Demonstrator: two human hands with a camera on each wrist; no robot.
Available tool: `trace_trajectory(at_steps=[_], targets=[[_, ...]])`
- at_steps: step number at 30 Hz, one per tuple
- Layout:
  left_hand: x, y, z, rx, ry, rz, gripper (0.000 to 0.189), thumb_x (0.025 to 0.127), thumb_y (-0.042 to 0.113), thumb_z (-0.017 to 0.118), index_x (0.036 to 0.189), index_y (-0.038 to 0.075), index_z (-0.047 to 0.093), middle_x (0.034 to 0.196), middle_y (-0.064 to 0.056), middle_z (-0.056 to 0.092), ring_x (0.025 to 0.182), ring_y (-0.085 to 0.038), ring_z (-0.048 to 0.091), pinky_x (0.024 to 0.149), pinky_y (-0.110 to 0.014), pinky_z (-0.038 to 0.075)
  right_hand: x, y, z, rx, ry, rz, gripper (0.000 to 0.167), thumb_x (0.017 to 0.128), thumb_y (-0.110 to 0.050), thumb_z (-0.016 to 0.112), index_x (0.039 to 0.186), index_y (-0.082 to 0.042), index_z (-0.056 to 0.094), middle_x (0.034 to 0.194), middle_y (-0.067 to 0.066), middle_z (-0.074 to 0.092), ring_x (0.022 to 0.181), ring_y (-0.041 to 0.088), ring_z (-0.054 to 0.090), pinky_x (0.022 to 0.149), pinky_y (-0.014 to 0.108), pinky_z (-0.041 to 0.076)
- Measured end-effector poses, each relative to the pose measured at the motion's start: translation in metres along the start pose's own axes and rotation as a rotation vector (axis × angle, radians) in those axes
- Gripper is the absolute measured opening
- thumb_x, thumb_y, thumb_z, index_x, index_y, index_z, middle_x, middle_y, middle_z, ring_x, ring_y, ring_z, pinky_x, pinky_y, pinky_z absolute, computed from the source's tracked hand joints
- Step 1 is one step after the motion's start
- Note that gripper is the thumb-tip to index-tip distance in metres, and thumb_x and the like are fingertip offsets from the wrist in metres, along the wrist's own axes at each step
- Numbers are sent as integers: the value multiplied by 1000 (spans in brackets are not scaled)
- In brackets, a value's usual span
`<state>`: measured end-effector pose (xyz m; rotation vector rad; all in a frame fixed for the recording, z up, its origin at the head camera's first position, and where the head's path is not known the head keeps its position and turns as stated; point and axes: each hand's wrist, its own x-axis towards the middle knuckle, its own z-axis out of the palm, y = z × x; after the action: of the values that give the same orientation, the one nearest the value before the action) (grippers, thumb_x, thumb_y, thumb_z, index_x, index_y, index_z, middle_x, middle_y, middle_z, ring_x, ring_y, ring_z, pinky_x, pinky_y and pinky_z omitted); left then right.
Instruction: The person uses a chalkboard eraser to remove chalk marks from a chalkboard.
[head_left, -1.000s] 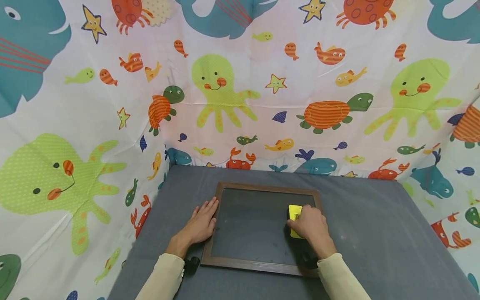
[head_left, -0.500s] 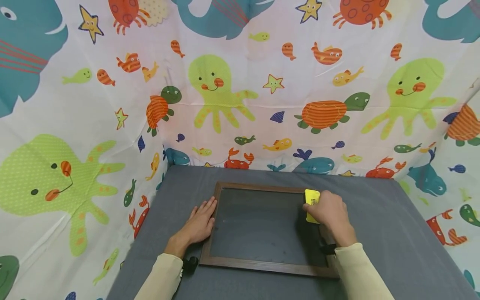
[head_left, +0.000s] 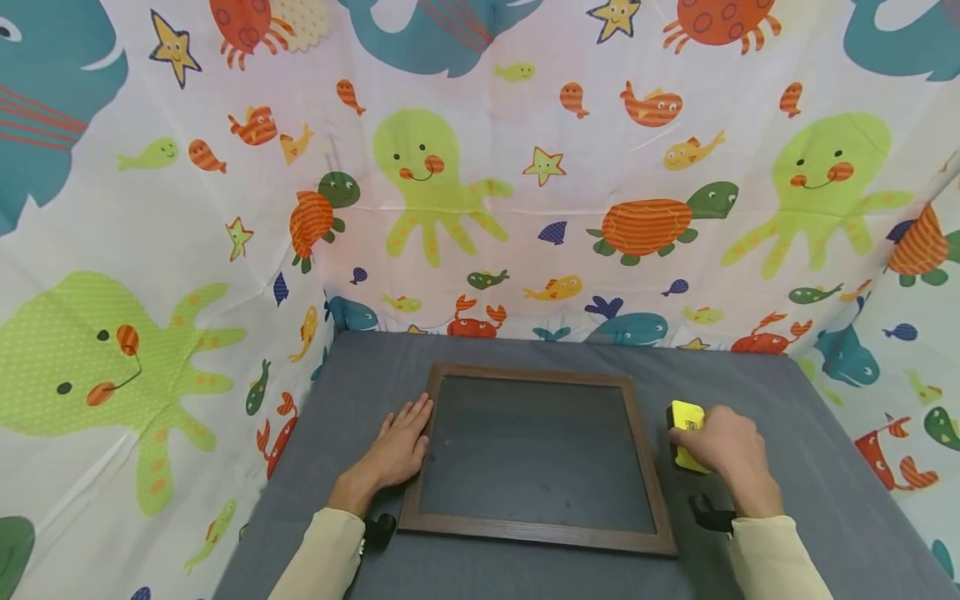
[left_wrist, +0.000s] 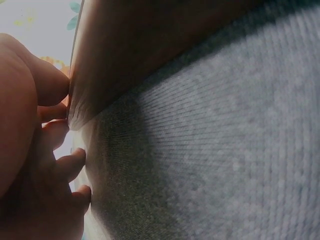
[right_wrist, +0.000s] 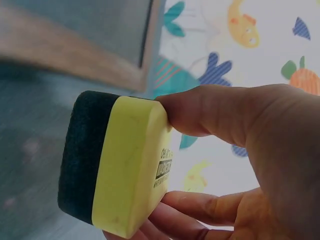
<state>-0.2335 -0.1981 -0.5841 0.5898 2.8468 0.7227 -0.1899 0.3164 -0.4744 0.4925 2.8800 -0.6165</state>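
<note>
A small chalkboard [head_left: 540, 450] with a brown wooden frame lies flat on the grey cloth. Along its left edge rests my left hand [head_left: 396, 446], fingers straight and fingertips against the frame; the left wrist view shows those fingers [left_wrist: 72, 165] beside the frame's side. To the right of the board, my right hand [head_left: 726, 450] grips a yellow eraser [head_left: 688, 421] between thumb and fingers. In the right wrist view the eraser [right_wrist: 132, 165] shows its dark felt side turned away from the palm, apart from the cloth, with black printing on its yellow back.
Grey cloth [head_left: 795, 450] covers the table and extends right of the board. A white curtain [head_left: 525, 250] printed with sea animals hangs behind and on both sides. Dark straps with a small device [head_left: 708, 512] sit at the wrists.
My right hand has moved the eraser rightward, from over the board's right part across its frame to beyond it. The left hand stays at the left edge.
</note>
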Motion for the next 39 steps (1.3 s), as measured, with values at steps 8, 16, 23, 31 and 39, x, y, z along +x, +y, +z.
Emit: trace_trajectory(at_steps=[8, 16, 23, 31, 39], targets=[[-2, -4, -1, -9, -1, 0, 65, 115, 16, 50, 174, 1, 25, 184, -15, 19, 168, -45, 21, 132, -72, 15, 2, 28, 16, -30, -89, 63, 75, 92, -46, 78, 120, 20, 56, 100, 31, 62, 88, 43, 58, 74, 50, 53], [-8, -7, -3, -37, 14, 20, 66, 113, 14, 51, 172, -2, 26, 182, -19, 21, 166, -50, 23, 129, -76, 15, 4, 37, 31, -19, -117, 95, 76, 91, -45, 80, 122, 20, 56, 101, 31, 61, 89, 42, 59, 76, 51, 53], [-9, -8, -4, -26, 18, 17, 65, 114, 14, 50, 173, -1, 26, 183, -18, 21, 167, -49, 23, 131, -74, 15, 2, 36, 37, -19, -111, 110, 79, 92, -46, 80, 125, 20, 53, 104, 33, 61, 90, 44, 58, 79, 55, 53], [-5, -7, -4, 3, -14, -6, 65, 115, 15, 51, 173, 0, 26, 183, -15, 20, 168, -46, 22, 131, -73, 16, 0, 38, 39, -50, -121, 113, 81, 93, -47, 79, 125, 22, 50, 102, 33, 61, 88, 42, 59, 78, 54, 54], [-5, -2, -8, 28, -41, -35, 65, 114, 18, 54, 172, 1, 30, 183, -14, 23, 167, -46, 26, 131, -70, 22, -3, 41, 39, -53, -143, 107, 90, 95, -56, 76, 127, 23, 48, 105, 35, 60, 90, 43, 59, 79, 56, 55]])
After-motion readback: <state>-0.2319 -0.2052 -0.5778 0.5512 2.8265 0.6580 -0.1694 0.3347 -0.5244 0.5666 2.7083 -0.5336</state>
